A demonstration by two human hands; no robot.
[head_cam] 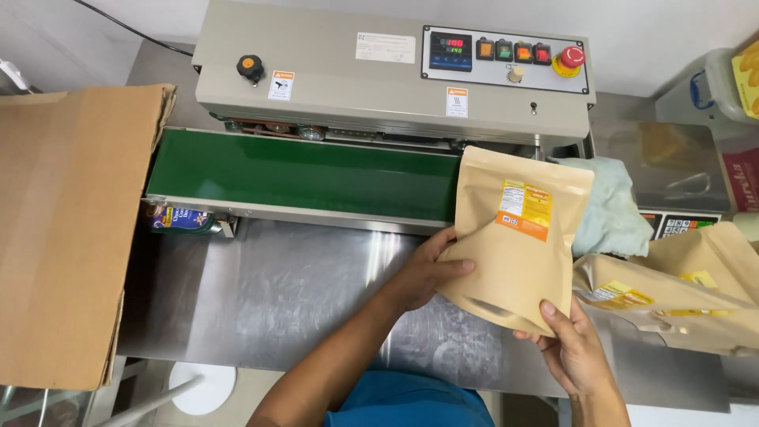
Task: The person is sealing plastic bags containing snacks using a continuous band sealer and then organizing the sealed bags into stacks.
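Observation:
Both my hands hold one tan paper stand-up pouch [514, 237] with an orange and white label, its top edge near the right end of the green conveyor belt [300, 174]. My left hand [427, 269] grips the pouch's left side. My right hand [573, 344] supports its bottom right corner. The pouch leans tilted above the steel table [277, 292]. Behind the belt stands the grey sealing machine [379, 71] with lit displays and a red round button.
A large open cardboard box [67, 229] fills the left side. More tan pouches [680, 292] lie at the right, beside a pale green cloth [613, 213]. A scale and a plastic container stand at the far right. A small printed package [180, 219] sits under the belt's left end.

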